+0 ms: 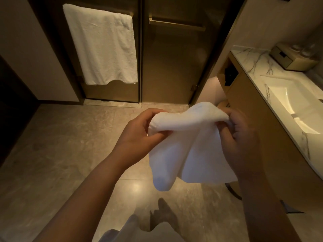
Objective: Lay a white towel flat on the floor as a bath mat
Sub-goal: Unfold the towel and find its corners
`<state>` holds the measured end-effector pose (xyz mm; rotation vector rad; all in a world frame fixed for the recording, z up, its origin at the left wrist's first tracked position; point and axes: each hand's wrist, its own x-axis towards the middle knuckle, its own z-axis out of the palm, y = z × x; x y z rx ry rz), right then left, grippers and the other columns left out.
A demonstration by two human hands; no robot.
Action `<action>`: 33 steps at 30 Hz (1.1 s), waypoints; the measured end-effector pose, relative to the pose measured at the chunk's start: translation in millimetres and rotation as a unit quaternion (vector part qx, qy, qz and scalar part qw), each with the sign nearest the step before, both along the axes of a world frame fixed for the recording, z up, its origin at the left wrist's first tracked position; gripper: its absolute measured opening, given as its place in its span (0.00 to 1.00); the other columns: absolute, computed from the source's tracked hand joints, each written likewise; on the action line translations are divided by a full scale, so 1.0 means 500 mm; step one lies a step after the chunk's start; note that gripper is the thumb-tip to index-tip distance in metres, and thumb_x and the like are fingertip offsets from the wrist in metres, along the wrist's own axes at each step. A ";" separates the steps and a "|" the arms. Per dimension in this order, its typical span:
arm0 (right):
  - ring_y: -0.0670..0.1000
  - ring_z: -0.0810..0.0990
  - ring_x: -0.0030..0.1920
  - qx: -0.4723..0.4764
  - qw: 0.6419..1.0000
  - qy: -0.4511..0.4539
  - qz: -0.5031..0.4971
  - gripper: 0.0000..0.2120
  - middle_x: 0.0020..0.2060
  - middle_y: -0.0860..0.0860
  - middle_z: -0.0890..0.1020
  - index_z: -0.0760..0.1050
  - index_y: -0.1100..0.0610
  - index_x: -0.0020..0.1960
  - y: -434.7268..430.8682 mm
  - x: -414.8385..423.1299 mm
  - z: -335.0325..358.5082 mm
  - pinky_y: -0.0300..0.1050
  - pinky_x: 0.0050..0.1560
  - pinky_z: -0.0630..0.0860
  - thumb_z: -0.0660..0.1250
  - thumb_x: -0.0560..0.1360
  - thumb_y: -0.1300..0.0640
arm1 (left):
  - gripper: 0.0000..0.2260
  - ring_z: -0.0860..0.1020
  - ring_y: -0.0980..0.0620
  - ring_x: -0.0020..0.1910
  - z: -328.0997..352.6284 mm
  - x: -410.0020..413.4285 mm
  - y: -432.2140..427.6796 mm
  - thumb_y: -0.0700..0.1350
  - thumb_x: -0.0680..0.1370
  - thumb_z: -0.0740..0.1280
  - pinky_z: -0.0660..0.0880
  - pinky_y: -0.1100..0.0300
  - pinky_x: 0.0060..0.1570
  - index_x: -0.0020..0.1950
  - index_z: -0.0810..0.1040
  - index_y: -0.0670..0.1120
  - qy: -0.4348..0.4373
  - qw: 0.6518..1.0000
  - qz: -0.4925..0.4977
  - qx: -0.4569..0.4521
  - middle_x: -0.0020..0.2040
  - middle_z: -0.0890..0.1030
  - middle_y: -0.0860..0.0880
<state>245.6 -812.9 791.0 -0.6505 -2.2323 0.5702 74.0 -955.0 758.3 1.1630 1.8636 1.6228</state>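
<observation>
A white towel [190, 145] hangs bunched and folded in the air above the tiled floor [61, 145], held at its upper edge by both hands. My left hand [138, 133] pinches its left end between thumb and fingers. My right hand [243, 135] grips the right end, fingers curled into the cloth. The towel's lower folds droop down between my forearms.
A second white towel [103, 46] hangs on a rail of the left glass door. The right door [174, 67] has a bare brass rail. A marble vanity with a sink [295, 105] runs along the right, with a box [293, 58] at its far end.
</observation>
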 end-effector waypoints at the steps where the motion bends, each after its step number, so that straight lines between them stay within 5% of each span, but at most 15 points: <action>1: 0.35 0.74 0.45 -0.002 1.000 -0.006 0.003 0.08 0.46 0.44 0.76 0.75 0.58 0.54 0.001 -0.001 -0.002 0.25 0.43 0.68 0.62 0.77 0.58 | 0.18 0.78 0.60 0.53 0.004 0.003 0.000 0.43 0.70 0.70 0.77 0.64 0.48 0.56 0.76 0.61 -0.007 1.000 -0.002 0.013 0.52 0.79 0.63; 6: 0.34 0.75 0.45 -0.026 0.999 -0.030 0.013 0.08 0.46 0.44 0.76 0.75 0.57 0.56 0.001 -0.009 -0.021 0.23 0.43 0.69 0.63 0.77 0.63 | 0.21 0.76 0.62 0.54 0.018 0.015 0.004 0.37 0.72 0.70 0.76 0.66 0.49 0.59 0.75 0.58 0.006 0.999 0.015 0.027 0.53 0.78 0.64; 11: 0.34 0.75 0.47 -0.040 0.999 -0.011 0.004 0.09 0.46 0.44 0.77 0.75 0.56 0.56 0.002 -0.013 -0.034 0.23 0.44 0.69 0.62 0.78 0.63 | 0.19 0.74 0.64 0.55 0.027 0.022 0.005 0.48 0.73 0.69 0.75 0.70 0.47 0.63 0.71 0.59 -0.007 1.000 0.014 0.017 0.54 0.76 0.64; 17: 0.42 0.77 0.46 -0.034 0.999 -0.015 0.000 0.09 0.47 0.46 0.79 0.75 0.55 0.57 0.001 -0.017 -0.043 0.32 0.45 0.72 0.62 0.78 0.61 | 0.23 0.80 0.54 0.53 0.038 0.018 0.012 0.53 0.72 0.70 0.79 0.55 0.49 0.65 0.72 0.52 -0.109 0.991 0.037 0.068 0.54 0.82 0.53; 23: 0.46 0.77 0.46 -0.021 0.999 -0.036 0.005 0.08 0.46 0.44 0.77 0.75 0.55 0.55 -0.004 -0.020 -0.051 0.37 0.47 0.73 0.63 0.77 0.62 | 0.18 0.80 0.58 0.51 0.042 0.015 0.024 0.41 0.74 0.70 0.77 0.64 0.47 0.62 0.74 0.53 -0.064 0.993 0.071 0.076 0.51 0.82 0.54; 28: 0.43 0.75 0.44 -0.035 0.999 -0.037 -0.017 0.07 0.45 0.43 0.76 0.75 0.54 0.54 -0.010 -0.022 -0.057 0.32 0.44 0.69 0.63 0.77 0.58 | 0.06 0.77 0.59 0.42 0.040 0.024 0.030 0.47 0.77 0.62 0.76 0.61 0.38 0.50 0.74 0.58 0.029 0.991 0.121 0.046 0.44 0.78 0.61; 33: 0.39 0.75 0.41 -0.051 0.997 -0.046 -0.016 0.05 0.43 0.43 0.77 0.75 0.52 0.53 -0.012 -0.028 -0.057 0.29 0.42 0.68 0.64 0.77 0.58 | 0.09 0.70 0.59 0.30 0.043 0.032 0.043 0.44 0.76 0.55 0.64 0.67 0.26 0.46 0.69 0.59 0.085 0.988 0.126 0.028 0.33 0.73 0.55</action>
